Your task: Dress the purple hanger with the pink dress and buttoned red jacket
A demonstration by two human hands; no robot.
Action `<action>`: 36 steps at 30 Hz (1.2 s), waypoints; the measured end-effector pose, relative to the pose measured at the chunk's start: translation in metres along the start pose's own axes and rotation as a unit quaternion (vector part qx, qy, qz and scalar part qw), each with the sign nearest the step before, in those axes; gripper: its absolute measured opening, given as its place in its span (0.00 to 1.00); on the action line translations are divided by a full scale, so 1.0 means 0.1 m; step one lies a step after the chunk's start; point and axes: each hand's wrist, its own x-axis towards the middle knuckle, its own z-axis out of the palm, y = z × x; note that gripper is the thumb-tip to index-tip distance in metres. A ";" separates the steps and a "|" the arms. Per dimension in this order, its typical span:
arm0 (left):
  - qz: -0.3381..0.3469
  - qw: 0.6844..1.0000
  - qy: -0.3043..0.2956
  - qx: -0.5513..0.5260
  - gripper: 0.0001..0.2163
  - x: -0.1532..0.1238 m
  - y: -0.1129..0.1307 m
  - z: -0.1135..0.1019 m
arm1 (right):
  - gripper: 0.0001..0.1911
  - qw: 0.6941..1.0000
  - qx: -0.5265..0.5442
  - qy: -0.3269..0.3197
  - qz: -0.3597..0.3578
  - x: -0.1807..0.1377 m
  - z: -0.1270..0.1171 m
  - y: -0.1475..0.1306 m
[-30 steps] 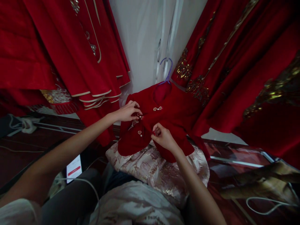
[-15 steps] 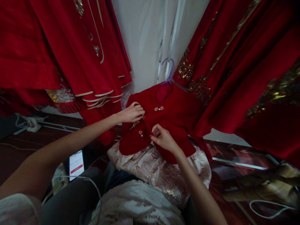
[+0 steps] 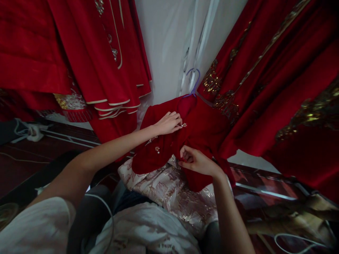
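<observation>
A red jacket (image 3: pixel 212 132) lies over my lap on a purple hanger (image 3: pixel 195 84). My left hand (image 3: pixel 171 122) is near its neckline, fingers curled and pinching at a pearl-and-gem clasp (image 3: pixel 184 125), which they partly cover. Lower down, my right hand (image 3: pixel 195 160) is closed with thumb and finger together at the jacket's front; a bit of red shows between them, seemingly the jacket's edge. Another jewelled clasp piece (image 3: pixel 157 150) sits on the left front panel. Beneath the jacket spreads a pale pink brocade cloth (image 3: pixel 159 185) with a metallic sheen.
Red garments with pale piping (image 3: pixel 113 81) hang on the left. Red garments with gold sequins (image 3: pixel 225 102) hang on the right, close to the jacket. A white cable (image 3: pixel 109 211) crosses by my left leg. Another white cable (image 3: pixel 293 243) loops at lower right.
My left hand has moved right, from the side of the jacket to the upper clasp. My right hand has shifted slightly right and down. The phone on the left is now mostly hidden by my arm.
</observation>
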 end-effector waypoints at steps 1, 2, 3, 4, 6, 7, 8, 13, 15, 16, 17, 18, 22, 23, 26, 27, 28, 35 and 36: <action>-0.011 1.000 0.007 -0.003 0.13 0.03 0.00 0.01 | 0.09 1.000 -0.001 0.000 0.003 -0.04 -0.04 -0.01; -0.017 1.000 0.011 -0.008 0.13 0.05 0.00 0.02 | 0.09 1.000 -0.003 -0.002 0.004 -0.07 -0.08 -0.02; -0.018 1.000 0.009 -0.015 0.14 0.06 -0.02 0.02 | 0.09 1.000 -0.005 -0.004 0.004 -0.11 -0.11 -0.03; -0.014 1.000 0.003 -0.023 0.14 0.08 -0.04 0.02 | 0.10 1.000 -0.007 -0.006 0.004 -0.14 -0.15 -0.04; 0.005 0.999 -0.018 -0.039 0.14 0.10 -0.09 0.01 | 0.10 1.000 -0.009 -0.014 0.008 -0.21 -0.21 -0.05; 0.013 0.998 -0.025 -0.047 0.13 0.11 -0.10 -0.01 | 0.10 1.000 -0.009 -0.019 0.010 -0.24 -0.24 -0.06; 0.019 0.998 -0.029 -0.055 0.12 0.12 -0.12 -0.02 | 0.10 1.000 -0.009 -0.025 0.014 -0.27 -0.26 -0.08; 0.051 0.994 -0.031 -0.088 0.10 0.18 -0.10 -0.06 | 0.11 0.998 -0.002 -0.054 0.018 -0.31 -0.26 -0.13; 0.069 0.993 -0.031 -0.088 0.08 0.19 -0.08 -0.06 | 0.10 0.998 0.000 -0.061 0.020 -0.27 -0.21 -0.13; 0.077 0.993 -0.030 -0.085 0.06 0.20 -0.07 -0.06 | 0.10 0.998 -0.001 -0.060 0.020 -0.24 -0.19 -0.13; 0.086 0.993 -0.028 -0.077 0.05 0.20 -0.07 -0.07 | 0.10 0.998 -0.004 -0.056 0.020 -0.22 -0.16 -0.13; 0.095 0.993 -0.026 -0.065 0.04 0.20 -0.07 -0.07 | 0.10 0.999 -0.008 -0.050 0.018 -0.19 -0.14 -0.13; 0.120 0.992 -0.030 -0.010 0.08 0.15 -0.09 -0.12 | 0.10 0.999 -0.001 -0.049 0.017 -0.19 -0.10 -0.14; 0.120 0.992 -0.030 -0.004 0.08 0.13 -0.10 -0.13 | 0.12 0.997 0.006 -0.068 0.023 -0.21 -0.11 -0.15; 0.088 0.996 -0.009 0.005 0.09 0.05 -0.10 -0.12 | 0.21 0.994 0.023 -0.096 0.038 -0.19 -0.15 -0.18; 0.061 0.998 0.007 0.013 0.10 0.02 -0.09 -0.11 | 0.24 0.997 0.030 -0.067 0.030 -0.12 -0.16 -0.19; 0.026 0.999 0.028 0.025 0.12 -0.01 -0.06 -0.08 | 0.26 0.999 0.042 -0.017 0.012 -0.01 -0.16 -0.19; -0.270 0.941 0.192 0.068 0.31 -0.28 0.04 0.20 | 0.45 0.927 0.007 0.375 0.006 1.09 0.03 0.03; -0.306 0.927 0.205 0.066 0.32 -0.34 -0.03 0.20 | 0.47 0.909 -0.034 0.416 0.016 1.14 0.04 0.07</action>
